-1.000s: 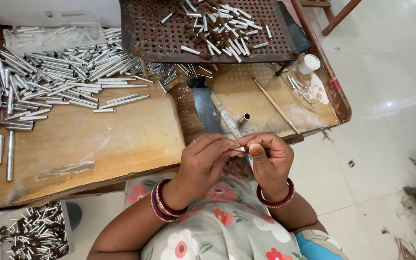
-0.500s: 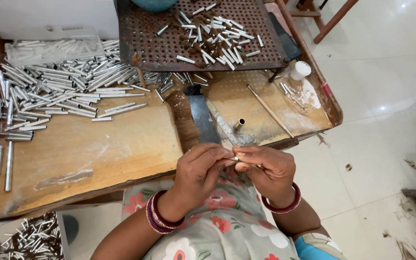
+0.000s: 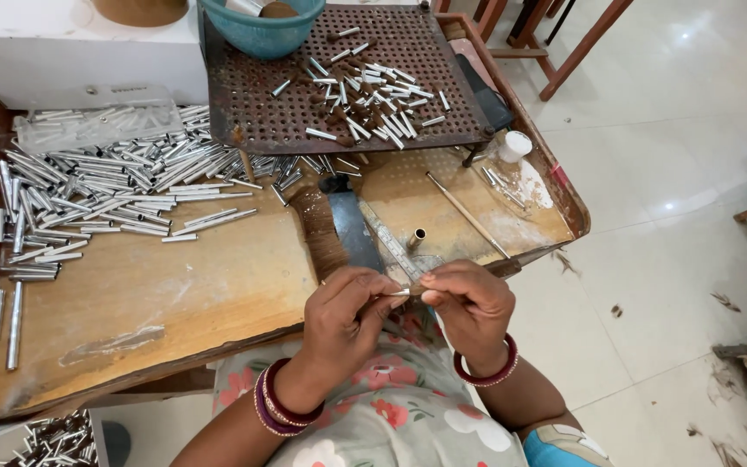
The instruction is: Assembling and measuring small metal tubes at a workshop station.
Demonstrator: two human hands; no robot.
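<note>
head view: both hands have come nearer the counter (image 3: 157, 303) edge than a second ago, fingertips now meeting, so the fitting work looks under way. left hand (image 3: 347, 316) curled, pinching a short silver metal tube (image 3: 398, 294) at chest height above the lap; right hand (image 3: 469, 307) curled, fingertips closed on the tube's other end. loose pile of silver tubes (image 3: 105, 195) on the counter; perforated tray (image 3: 339, 78) behind; teal bowl (image 3: 261, 26).
</note>
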